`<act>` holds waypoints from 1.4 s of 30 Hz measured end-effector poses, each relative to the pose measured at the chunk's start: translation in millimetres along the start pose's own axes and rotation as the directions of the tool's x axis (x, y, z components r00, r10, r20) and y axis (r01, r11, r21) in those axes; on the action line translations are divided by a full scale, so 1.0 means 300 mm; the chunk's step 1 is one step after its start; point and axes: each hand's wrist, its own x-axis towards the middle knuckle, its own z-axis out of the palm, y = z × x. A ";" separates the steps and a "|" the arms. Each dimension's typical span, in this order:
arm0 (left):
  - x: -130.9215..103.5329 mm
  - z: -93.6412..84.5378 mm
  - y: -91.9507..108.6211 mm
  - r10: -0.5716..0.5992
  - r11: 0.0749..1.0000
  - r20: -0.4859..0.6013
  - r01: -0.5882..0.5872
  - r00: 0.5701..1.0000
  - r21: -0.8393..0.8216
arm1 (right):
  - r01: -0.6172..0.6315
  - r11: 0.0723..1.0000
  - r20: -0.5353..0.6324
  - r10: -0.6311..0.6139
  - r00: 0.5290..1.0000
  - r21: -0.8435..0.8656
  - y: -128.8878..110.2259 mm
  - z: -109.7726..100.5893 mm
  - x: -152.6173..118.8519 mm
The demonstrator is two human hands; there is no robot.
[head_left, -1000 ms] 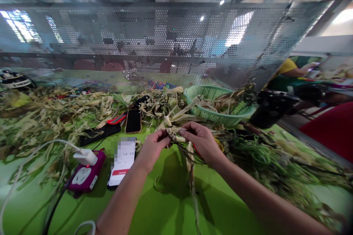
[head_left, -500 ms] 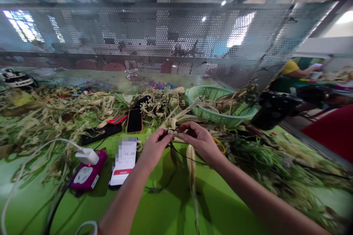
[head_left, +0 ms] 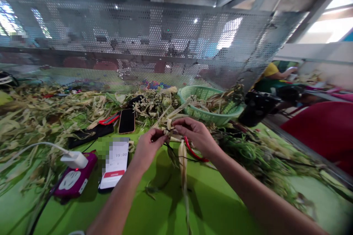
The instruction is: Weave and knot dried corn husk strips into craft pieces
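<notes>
Two hands meet above the green table [head_left: 176, 209]: my left hand [head_left: 147, 147] and right hand [head_left: 194, 134] each pinch closed on the dried husk strip [head_left: 182, 161], which hangs between them. Husk litter, phones and a green basket [head_left: 204, 112] lie before a perforated screen [head_left: 143, 40].

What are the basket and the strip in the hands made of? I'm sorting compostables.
Basket: likely moulded plastic, matte pale green, a regular lattice of holes. Strip: dried plant husk or leaf by its look, pale tan, papery, hanging limp from both hands.
</notes>
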 end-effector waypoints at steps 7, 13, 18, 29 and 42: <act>0.004 -0.007 -0.019 -0.021 0.992 -0.063 0.029 0.998 0.127 | -0.027 0.787 0.067 0.087 0.994 -0.616 0.050 -0.191 -0.019; 0.006 0.012 -0.038 -0.002 1.000 -0.109 0.004 0.994 0.022 | -0.022 0.537 0.106 0.207 0.973 -0.843 0.136 -0.205 -0.103; 0.005 0.023 -0.041 0.073 0.997 -0.170 -0.070 0.983 0.021 | -0.041 0.580 0.101 0.210 0.972 -0.814 0.131 -0.179 -0.102; 0.000 0.024 -0.026 0.083 0.996 -0.230 -0.083 0.970 0.008 | -0.344 0.938 0.065 0.347 0.936 -0.052 0.111 -0.265 -0.145; -0.006 0.030 -0.026 0.177 0.973 -0.230 -0.136 0.957 0.185 | -0.252 0.909 -0.116 0.305 0.945 0.331 0.079 -0.205 -0.186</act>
